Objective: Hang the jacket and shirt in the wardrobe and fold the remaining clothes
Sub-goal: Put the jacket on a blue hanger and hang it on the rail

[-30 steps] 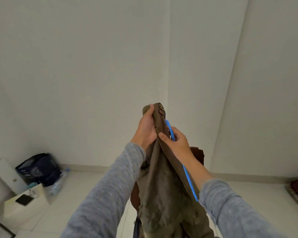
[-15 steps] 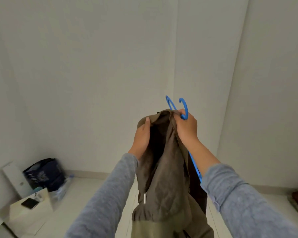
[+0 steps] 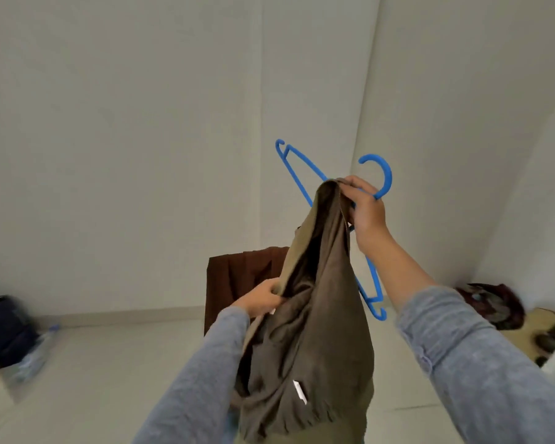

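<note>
An olive-brown jacket (image 3: 318, 315) hangs in front of me, held up in the air. My right hand (image 3: 364, 211) grips the neck of a blue plastic hanger (image 3: 297, 169) together with the jacket's top edge; the hook curls up to the right of my fingers. One hanger arm sticks out up-left, the other runs down behind my right forearm. My left hand (image 3: 263, 298) pinches the jacket's lighter edge lower down on the left. A dark brown garment (image 3: 234, 277) hangs behind the jacket, partly hidden.
White walls meet in a corner ahead. On the pale floor lie a dark blue bag (image 3: 4, 328) and plastic bottles (image 3: 36, 354) at the left, and a dark red bundle of cloth (image 3: 494, 302) at the right.
My right hand has lifted the hanger and jacket higher and to the right, so more of the hanger shows. My left hand has dropped lower along the jacket's edge. The view has tilted.
</note>
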Motion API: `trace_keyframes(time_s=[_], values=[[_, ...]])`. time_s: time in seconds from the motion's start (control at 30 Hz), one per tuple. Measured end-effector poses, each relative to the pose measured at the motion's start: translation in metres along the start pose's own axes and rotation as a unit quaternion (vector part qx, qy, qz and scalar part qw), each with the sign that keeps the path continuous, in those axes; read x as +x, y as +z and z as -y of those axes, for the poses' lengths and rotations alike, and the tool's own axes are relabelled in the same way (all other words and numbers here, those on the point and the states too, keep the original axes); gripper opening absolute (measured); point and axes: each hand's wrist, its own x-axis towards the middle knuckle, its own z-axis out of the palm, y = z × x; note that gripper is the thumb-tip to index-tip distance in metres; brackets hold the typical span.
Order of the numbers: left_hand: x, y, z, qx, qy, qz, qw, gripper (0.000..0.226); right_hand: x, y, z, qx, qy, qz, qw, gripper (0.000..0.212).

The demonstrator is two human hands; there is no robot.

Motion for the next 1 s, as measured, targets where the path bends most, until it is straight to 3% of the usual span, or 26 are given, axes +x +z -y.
trace_keyframes(time_s=[0.17,0.3,0.37,0.43,0.5,0.57,0.63,0.73,0.9,1.0], values=[[0.026,0.018,-0.032,0.036,0.037,-0.109,0.993,0.035,0.014,-0.072,0.003,-0.171,0.091,0.023,0.981,0.013],[0.035,0.002,-0.091,0.014,0.114,-0.167,0.979,0.018,0.011,-0.108,-0.012,-0.402,0.156,0.104,0.896,0.010],[0.039,-0.008,-0.125,0.022,0.169,-0.178,0.969,0.019,0.003,-0.109,-0.031,-0.395,0.153,0.108,0.900,0.009],[0.042,-0.012,-0.153,0.105,0.196,-0.150,0.963,0.017,-0.001,-0.101,-0.048,-0.321,0.150,0.134,0.925,0.037],[0.042,-0.010,-0.171,0.179,0.192,-0.128,0.956,0.023,0.001,-0.089,-0.060,-0.296,0.142,0.173,0.929,0.048],[0.037,-0.013,-0.177,0.180,0.192,-0.136,0.955,0.022,0.001,-0.075,-0.065,-0.281,0.143,0.179,0.932,0.036],[0.033,-0.025,-0.170,0.154,0.195,-0.157,0.956,0.013,0.003,-0.068,-0.068,-0.267,0.119,0.137,0.947,0.019],[0.022,-0.039,-0.132,0.127,0.152,-0.159,0.967,0.017,0.010,-0.062,-0.066,-0.277,0.066,0.082,0.955,0.008],[0.002,0.007,-0.027,-0.025,0.015,-0.022,0.999,0.031,0.017,-0.040,-0.052,-0.302,0.005,0.055,0.952,0.020],[-0.009,0.039,0.026,-0.090,-0.036,-0.026,0.995,0.036,0.014,-0.036,-0.051,-0.274,0.009,0.025,0.961,0.023]])
